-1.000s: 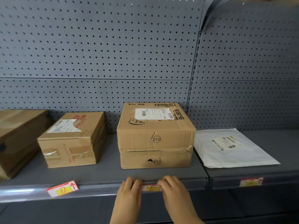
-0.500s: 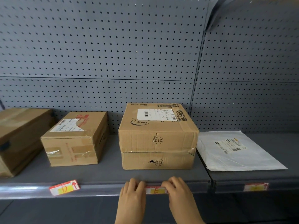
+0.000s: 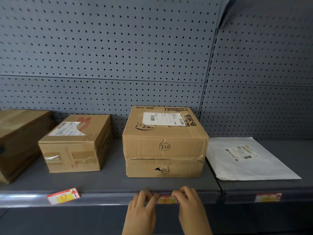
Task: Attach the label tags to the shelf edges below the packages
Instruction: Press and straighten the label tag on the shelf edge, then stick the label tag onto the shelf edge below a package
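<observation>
A red and yellow label tag (image 3: 166, 199) sits in the grey shelf edge (image 3: 108, 199) below the big cardboard box marked 013 (image 3: 165, 143). My left hand (image 3: 143, 207) presses its left end and my right hand (image 3: 189, 204) presses its right end, fingertips on the strip. Another tag (image 3: 64, 195) lies tilted and loose on the edge below the smaller taped box (image 3: 74, 145). A third tag (image 3: 268, 197) sits behind the strip's clear cover, below the white mailer bag (image 3: 245, 158).
A larger brown box (image 3: 18, 139) stands at the far left of the shelf. Grey pegboard (image 3: 118, 56) forms the back wall. A vertical post (image 3: 221, 195) splits the shelf into two bays.
Both hands stay on the middle tag, fingers shifting slightly along its ends. The view has drifted a little; the boxes and other tags have not moved.
</observation>
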Demonstrator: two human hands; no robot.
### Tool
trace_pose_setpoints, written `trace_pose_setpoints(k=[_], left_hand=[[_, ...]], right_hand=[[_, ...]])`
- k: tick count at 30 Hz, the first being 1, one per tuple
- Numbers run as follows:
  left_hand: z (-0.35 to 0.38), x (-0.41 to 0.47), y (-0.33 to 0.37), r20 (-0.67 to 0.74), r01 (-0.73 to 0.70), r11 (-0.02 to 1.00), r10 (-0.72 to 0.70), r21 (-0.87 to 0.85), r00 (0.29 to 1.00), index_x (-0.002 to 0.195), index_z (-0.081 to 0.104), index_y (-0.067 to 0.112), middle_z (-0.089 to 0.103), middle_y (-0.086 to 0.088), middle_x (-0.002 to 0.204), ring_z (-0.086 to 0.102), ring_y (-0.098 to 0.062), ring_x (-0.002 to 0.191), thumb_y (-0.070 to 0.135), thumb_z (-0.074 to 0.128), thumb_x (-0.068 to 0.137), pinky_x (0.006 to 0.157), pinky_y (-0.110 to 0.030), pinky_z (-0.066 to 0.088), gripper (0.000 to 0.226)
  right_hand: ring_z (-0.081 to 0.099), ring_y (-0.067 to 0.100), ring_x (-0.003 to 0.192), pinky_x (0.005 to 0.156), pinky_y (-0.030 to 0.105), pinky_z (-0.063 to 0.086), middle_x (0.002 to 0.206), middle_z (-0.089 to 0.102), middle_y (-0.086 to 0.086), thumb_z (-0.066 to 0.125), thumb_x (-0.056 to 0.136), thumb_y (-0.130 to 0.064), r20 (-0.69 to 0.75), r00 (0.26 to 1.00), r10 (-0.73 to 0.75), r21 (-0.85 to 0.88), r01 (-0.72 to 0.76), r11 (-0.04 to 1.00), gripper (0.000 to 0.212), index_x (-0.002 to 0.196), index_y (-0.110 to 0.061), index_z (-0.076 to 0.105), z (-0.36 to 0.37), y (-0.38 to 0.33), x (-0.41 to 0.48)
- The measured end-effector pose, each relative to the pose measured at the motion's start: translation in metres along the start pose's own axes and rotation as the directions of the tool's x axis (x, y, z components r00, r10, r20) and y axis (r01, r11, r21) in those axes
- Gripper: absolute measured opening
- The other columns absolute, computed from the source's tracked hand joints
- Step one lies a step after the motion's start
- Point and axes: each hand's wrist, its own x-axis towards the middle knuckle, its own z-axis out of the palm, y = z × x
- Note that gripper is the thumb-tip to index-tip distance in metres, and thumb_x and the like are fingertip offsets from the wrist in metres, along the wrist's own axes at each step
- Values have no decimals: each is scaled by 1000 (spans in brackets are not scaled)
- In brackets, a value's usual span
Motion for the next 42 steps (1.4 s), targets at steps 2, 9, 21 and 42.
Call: trace_pose_setpoints(k=[2, 9, 21, 42], left_hand=[[1, -2, 1, -1, 0, 1000, 0, -4, 1000, 101, 55, 30, 41, 4, 92, 42, -16, 73, 18, 42, 65, 53, -29, 46, 39], [2, -2, 9, 19, 60, 998, -61, 31, 998, 99, 53, 30, 40, 3, 93, 53, -19, 71, 16, 46, 60, 54, -32, 49, 41], [-10, -17, 11, 152, 133, 989, -123, -62, 981, 116, 52, 33, 41, 9, 107, 59, -9, 77, 18, 64, 54, 54, -20, 43, 66], [-152, -56, -240, -47, 234, 972, -233, 6, 971, 97, 52, 32, 48, 9, 98, 49, -15, 76, 30, 48, 64, 61, -25, 35, 33]], right_hand=[[45, 9, 74, 48, 16, 35, 79, 53, -9, 82, 27, 11, -17, 1000, -17, -3, 17, 1000, 66, 75, -28, 60, 1, 2, 0], [49, 9, 80, 51, 21, 49, 92, 50, -10, 85, 36, 8, -62, 994, -89, 44, 92, 995, 61, 83, -24, 64, 0, 5, -4], [47, 14, 92, 77, 30, 48, 87, 71, -5, 60, 65, -10, -283, 894, -347, -133, 322, 937, 22, 78, -18, 76, 6, 10, -22], [58, 13, 87, 70, 24, 45, 100, 63, -4, 66, 78, -14, -273, 957, -100, 226, 165, 960, 27, 101, -29, 65, 129, -255, 37]])
